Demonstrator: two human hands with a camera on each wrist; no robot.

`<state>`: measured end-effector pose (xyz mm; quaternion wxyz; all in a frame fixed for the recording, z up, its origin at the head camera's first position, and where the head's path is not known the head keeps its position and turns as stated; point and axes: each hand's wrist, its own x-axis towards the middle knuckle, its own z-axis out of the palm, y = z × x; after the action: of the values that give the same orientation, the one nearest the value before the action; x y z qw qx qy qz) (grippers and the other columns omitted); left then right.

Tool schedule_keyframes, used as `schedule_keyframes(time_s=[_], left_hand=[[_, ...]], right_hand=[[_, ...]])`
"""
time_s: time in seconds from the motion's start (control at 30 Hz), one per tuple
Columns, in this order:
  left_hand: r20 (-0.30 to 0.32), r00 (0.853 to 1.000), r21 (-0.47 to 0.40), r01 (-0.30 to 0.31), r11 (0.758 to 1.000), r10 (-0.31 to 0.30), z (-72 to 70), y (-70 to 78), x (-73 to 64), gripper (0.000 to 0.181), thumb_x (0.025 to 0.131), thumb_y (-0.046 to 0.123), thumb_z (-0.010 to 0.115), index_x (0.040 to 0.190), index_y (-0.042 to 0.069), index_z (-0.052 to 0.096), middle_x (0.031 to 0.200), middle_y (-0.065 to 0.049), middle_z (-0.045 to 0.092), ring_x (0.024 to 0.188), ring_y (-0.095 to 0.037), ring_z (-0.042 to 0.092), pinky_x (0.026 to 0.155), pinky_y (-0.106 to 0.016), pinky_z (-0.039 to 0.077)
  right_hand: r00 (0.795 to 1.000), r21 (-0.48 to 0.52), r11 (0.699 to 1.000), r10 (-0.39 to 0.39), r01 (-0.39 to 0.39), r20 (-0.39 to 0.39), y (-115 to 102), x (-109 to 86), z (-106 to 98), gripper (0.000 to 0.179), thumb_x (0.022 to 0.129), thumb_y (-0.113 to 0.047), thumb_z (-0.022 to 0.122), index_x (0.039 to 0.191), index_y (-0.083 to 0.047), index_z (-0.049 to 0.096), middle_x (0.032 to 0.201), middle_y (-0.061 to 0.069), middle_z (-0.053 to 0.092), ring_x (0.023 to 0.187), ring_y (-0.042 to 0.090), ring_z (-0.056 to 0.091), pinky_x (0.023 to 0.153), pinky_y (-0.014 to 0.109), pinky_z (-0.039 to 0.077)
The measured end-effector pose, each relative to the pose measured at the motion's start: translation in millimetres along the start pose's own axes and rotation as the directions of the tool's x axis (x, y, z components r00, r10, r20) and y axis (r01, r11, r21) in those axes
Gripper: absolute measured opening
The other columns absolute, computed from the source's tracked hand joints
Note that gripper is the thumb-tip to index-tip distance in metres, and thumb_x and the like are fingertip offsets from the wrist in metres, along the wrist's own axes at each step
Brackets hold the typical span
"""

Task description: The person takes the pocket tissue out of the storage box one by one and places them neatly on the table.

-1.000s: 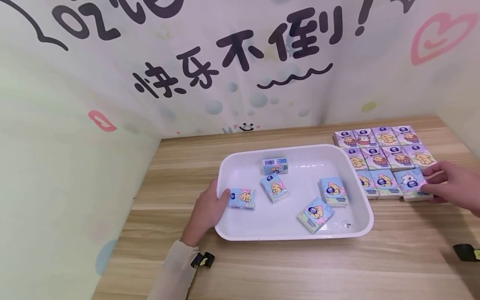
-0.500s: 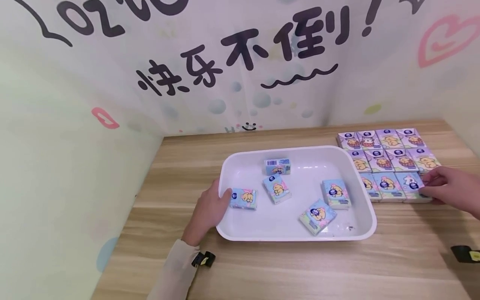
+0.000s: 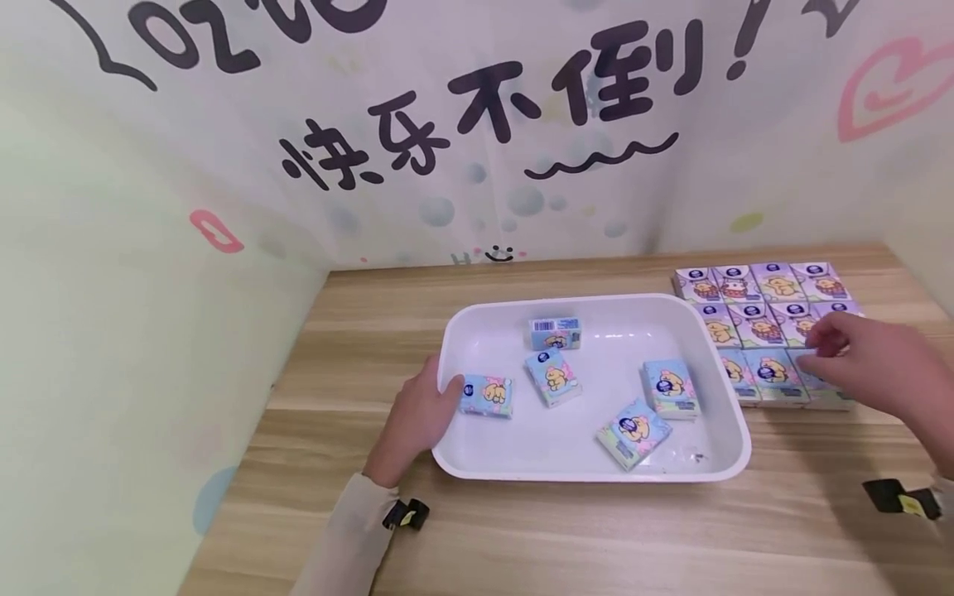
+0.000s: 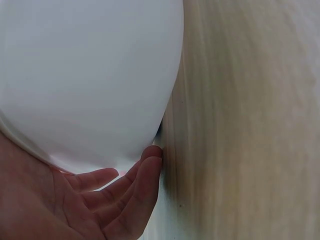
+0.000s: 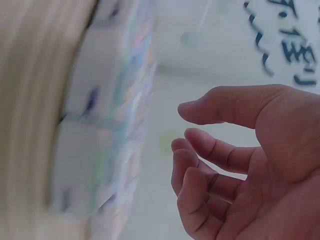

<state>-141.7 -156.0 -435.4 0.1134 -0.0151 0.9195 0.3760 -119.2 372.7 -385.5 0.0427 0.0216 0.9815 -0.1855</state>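
My left hand [image 3: 419, 414] grips the left rim of a white plastic tray [image 3: 596, 472], thumb over the edge. In the left wrist view its fingers [image 4: 135, 200] curl against the tray's outer wall. Several blue cartoon-printed packs that look like pocket tissues lie loose in the tray, one pack [image 3: 487, 396] by my left thumb. My right hand [image 3: 879, 360] hovers above the front row of packs at the right, partly hiding a blue pack [image 3: 827, 397]. In the right wrist view nothing is between its loosely curled fingers [image 5: 195, 195], apart from the packs.
Right of the tray, purple packs [image 3: 760, 323] fill two back rows, with blue packs [image 3: 771, 377] in the front row, edges touching. A printed white wall sheet [image 3: 373, 223] rises behind the wooden table [image 3: 596, 538]. Pale walls stand at both sides.
My right hand has settled a blue pack flush into the front row, released it, and lifted away up and left. My left hand still grips the tray.
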Motion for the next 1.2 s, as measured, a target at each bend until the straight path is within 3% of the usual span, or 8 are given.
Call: schedule_keyframes(time_s=[0.2,0.63,0.77,0.97,1.07,1.2], left_hand=[[-0.004,1.000,-0.003,-0.008,1.000,0.008,2.0,-1.6,-0.4,0.060,0.116,0.035,0.054,0.166,0.007,0.038,0.123,-0.021,0.071,0.073,-0.021,0.075,0.052,-0.033,0.064],[-0.006,1.000,0.005,-0.010,1.000,0.010,2.4,-1.5,-0.4,0.060,0.116,0.036,0.054,0.165,0.006,0.039,0.120,-0.021,0.071,0.072,-0.020,0.075,0.051,-0.033,0.064],[-0.006,1.000,0.007,-0.006,1.000,0.006,1.7,0.0,-0.4,0.061,0.115,0.036,0.055,0.165,0.006,0.038,0.121,-0.021,0.071,0.072,-0.021,0.075,0.051,-0.033,0.064],[-0.009,1.000,0.017,-0.004,1.000,0.004,0.3,1.7,-0.9,0.061,0.115,0.036,0.055,0.166,0.006,0.038,0.124,-0.022,0.071,0.074,-0.022,0.076,0.052,-0.034,0.064],[-0.010,1.000,0.016,-0.003,1.000,0.003,-0.2,2.0,-1.3,0.061,0.115,0.036,0.056,0.166,0.007,0.038,0.127,-0.022,0.070,0.076,-0.023,0.077,0.052,-0.034,0.065],[-0.009,1.000,0.011,-0.004,1.000,0.004,0.2,1.7,-2.5,0.061,0.115,0.036,0.056,0.167,0.007,0.038,0.128,-0.022,0.070,0.076,-0.023,0.077,0.053,-0.034,0.065]], right_hand=[[0.991,-0.052,0.990,-0.131,0.130,-0.007,-50,2.0,-8,0.032,0.094,-0.019,0.083,0.105,0.005,0.066,0.089,0.011,0.071,0.076,0.029,0.063,0.059,0.034,0.051],[0.947,-0.010,0.955,-0.293,0.297,0.128,-138,11.5,-4,0.035,0.091,-0.018,0.089,0.118,-0.004,0.073,0.100,0.005,0.073,0.089,0.026,0.068,0.068,0.041,0.064],[0.919,-0.018,0.947,-0.306,0.320,0.248,-157,14.6,3,0.037,0.090,-0.018,0.091,0.121,-0.008,0.073,0.100,0.004,0.072,0.087,0.025,0.066,0.066,0.038,0.063],[0.851,-0.087,0.933,-0.278,0.350,0.445,-182,17.1,17,0.045,0.091,-0.030,0.091,0.125,-0.007,0.073,0.097,0.005,0.070,0.080,0.022,0.065,0.066,0.035,0.062],[0.827,-0.134,0.915,-0.273,0.382,0.492,-193,16.4,26,0.049,0.090,-0.038,0.092,0.123,-0.006,0.074,0.097,0.006,0.071,0.082,0.022,0.066,0.070,0.038,0.064],[0.811,-0.215,0.879,-0.265,0.425,0.522,-204,14.3,41,0.053,0.088,-0.047,0.092,0.117,-0.005,0.076,0.093,0.005,0.069,0.081,0.022,0.065,0.072,0.040,0.063]])
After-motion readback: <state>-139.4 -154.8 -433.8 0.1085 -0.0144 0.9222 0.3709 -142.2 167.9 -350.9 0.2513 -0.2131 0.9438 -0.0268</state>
